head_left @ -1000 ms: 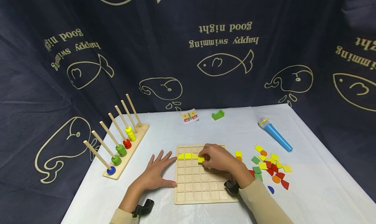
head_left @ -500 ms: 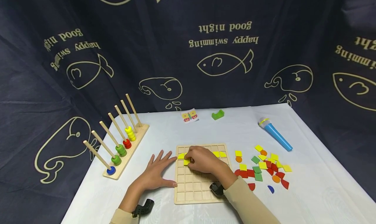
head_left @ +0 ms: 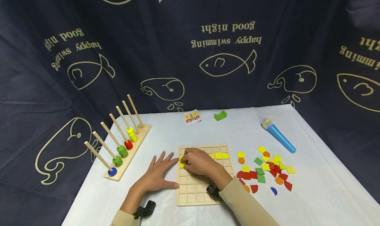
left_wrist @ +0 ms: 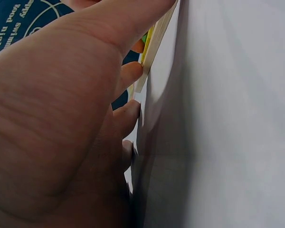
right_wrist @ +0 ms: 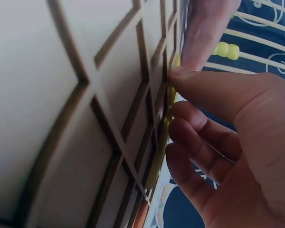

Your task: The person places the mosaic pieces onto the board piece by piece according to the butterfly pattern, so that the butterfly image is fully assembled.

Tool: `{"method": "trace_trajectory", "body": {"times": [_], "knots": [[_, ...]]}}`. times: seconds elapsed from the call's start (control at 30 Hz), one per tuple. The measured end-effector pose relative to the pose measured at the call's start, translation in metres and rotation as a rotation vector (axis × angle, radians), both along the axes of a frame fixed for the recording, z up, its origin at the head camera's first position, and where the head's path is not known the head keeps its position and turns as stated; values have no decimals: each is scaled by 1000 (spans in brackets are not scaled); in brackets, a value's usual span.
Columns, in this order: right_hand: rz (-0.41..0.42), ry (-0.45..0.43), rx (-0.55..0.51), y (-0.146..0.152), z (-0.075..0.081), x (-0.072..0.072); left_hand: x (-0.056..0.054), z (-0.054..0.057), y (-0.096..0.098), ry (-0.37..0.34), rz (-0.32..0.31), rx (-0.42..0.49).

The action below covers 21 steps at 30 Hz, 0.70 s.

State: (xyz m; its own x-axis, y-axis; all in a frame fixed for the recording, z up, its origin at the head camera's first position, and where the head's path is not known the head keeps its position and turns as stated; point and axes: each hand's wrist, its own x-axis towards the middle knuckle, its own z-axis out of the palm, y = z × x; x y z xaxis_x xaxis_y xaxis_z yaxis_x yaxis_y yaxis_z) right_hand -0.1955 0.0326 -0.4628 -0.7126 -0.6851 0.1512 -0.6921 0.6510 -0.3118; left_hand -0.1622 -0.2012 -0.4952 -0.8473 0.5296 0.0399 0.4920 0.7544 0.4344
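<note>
Fingers spread, my left hand (head_left: pixel 158 176) lies on the white cloth, its fingertip and thumb touching the left edge of a wooden grid board (head_left: pixel 191 188). My right hand (head_left: pixel 198 161) is over the board's upper left part and pinches a yellow square tile (head_left: pixel 182 165) at the leftmost column. In the right wrist view, the thumb (right_wrist: pixel 204 88) and fingertips meet at the thin yellow edge against the grid. Further right in the second row sit yellow tiles (head_left: pixel 218 155); the hand hides the middle of that row.
Right of the board lie loose tiles: red (head_left: pixel 246 175), green (head_left: pixel 261 179), yellow (head_left: pixel 265 167), orange (head_left: pixel 278 180) and a blue half-circle (head_left: pixel 274 190). A toy microphone (head_left: pixel 280 137), green block (head_left: pixel 220 116) and butterfly card (head_left: pixel 192 117) lie behind. A peg-and-ring stand (head_left: pixel 135 150) is left.
My right hand has slid left along the board with the yellow tile, from mid-row to the leftmost column, uncovering yellow tiles on the right. The left hand has stayed put.
</note>
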Motion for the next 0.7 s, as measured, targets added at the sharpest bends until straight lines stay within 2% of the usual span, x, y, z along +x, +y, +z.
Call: {"method": "trace_trajectory", "body": {"times": [0.3, 0.7], "knots": [[-26, -19, 6, 12, 5, 3, 0, -1, 0, 4, 1, -12], [-141, -52, -74, 70, 20, 10, 0, -1, 1, -2, 22, -9]]}}
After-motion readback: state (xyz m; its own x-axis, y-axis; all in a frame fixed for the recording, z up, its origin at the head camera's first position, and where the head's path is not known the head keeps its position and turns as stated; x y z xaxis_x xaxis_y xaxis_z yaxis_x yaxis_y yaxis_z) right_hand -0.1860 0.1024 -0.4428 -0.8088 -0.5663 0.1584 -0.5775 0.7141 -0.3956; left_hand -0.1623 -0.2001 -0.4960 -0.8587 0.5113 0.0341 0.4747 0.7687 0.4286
